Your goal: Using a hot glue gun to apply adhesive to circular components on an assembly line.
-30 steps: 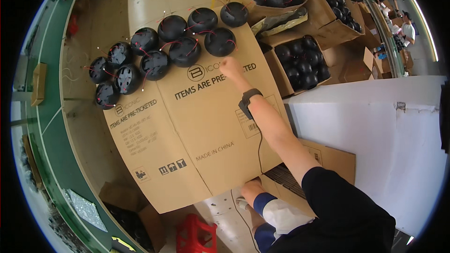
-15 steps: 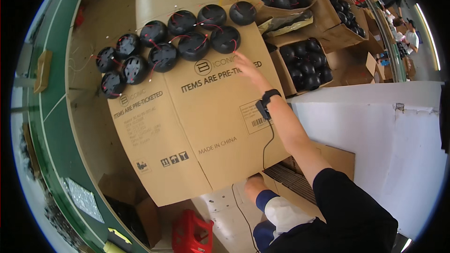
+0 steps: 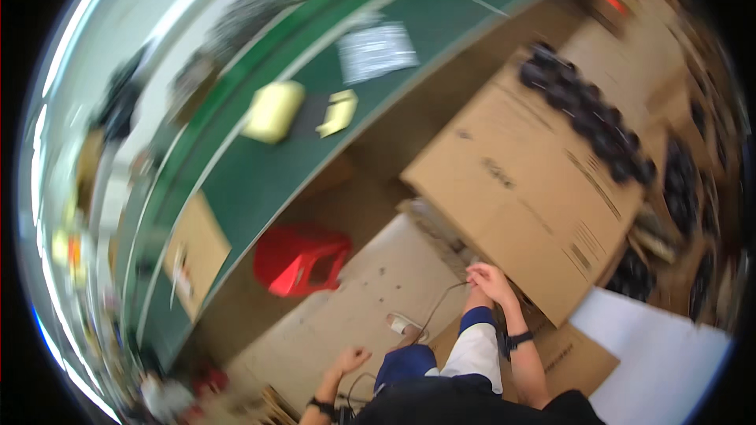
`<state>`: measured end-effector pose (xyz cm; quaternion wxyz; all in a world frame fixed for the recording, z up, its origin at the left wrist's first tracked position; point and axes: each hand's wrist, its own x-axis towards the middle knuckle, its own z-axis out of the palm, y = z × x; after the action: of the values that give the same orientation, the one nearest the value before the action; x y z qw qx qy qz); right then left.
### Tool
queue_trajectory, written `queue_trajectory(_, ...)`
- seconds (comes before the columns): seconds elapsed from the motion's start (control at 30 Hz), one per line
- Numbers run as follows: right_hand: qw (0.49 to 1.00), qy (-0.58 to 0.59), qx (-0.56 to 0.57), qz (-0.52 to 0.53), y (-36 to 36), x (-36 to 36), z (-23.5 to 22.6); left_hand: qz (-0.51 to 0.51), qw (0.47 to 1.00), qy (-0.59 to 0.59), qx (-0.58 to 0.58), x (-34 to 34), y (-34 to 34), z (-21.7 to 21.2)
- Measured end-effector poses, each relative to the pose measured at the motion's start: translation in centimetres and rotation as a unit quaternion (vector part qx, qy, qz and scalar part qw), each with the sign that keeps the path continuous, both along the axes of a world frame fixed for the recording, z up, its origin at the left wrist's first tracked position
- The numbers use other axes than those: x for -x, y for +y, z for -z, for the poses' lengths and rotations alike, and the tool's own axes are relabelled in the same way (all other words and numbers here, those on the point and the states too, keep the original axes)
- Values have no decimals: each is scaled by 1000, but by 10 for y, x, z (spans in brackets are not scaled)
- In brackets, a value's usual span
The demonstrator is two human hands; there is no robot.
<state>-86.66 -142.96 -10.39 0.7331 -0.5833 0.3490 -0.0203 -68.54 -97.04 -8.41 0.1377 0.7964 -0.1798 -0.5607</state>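
Observation:
My right hand [image 3: 490, 282] is above my knee, close to the near edge of a large cardboard carton [image 3: 504, 177]. Its fingers are loosely bent and a little apart, with nothing seen in them. To the left and lower, my left hand [image 3: 350, 360] hangs over the floor, fingers slightly bent and no object visible in it. Two close rows of round black domes [image 3: 587, 110] stand along the far right side of the carton top. Motion blur hides their red wires.
A long green workbench [image 3: 268, 197] crosses the left, bearing a yellow roll [image 3: 273, 112], a clear plastic bag [image 3: 378, 51] and a cardboard sheet [image 3: 197, 252]. A red plastic stool [image 3: 303, 260] stands beside it. More boxes of black domes [image 3: 679, 189] are at right, near a white panel [image 3: 646, 346].
The view has swung left toward the bench. My right hand has drawn back from the black domes to my knee, and my left hand has come into sight.

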Motion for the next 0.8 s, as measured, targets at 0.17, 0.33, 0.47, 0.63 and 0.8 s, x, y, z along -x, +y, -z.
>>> queue_trajectory(0.17, 967, -19, 116, -227, 139, -85, -69, -109, 973, -182, 87, -9, 106, -39)
queue_trajectory(0.33, 894, -134, 52, -423, 305, -182, -178, -273, 918, -167, 234, -22, 167, -141)
queue_trajectory(0.47, 766, -259, -70, -584, 452, -232, -230, -134, 905, -181, 360, -37, 190, -219)
queue_trajectory(0.63, 724, -9, -147, -674, 545, -335, -149, -208, 795, -406, 400, -91, 296, -229)
queue_trajectory(0.8, 691, -68, 226, -684, 594, -473, -106, -553, 744, -201, 316, -177, 474, -155)
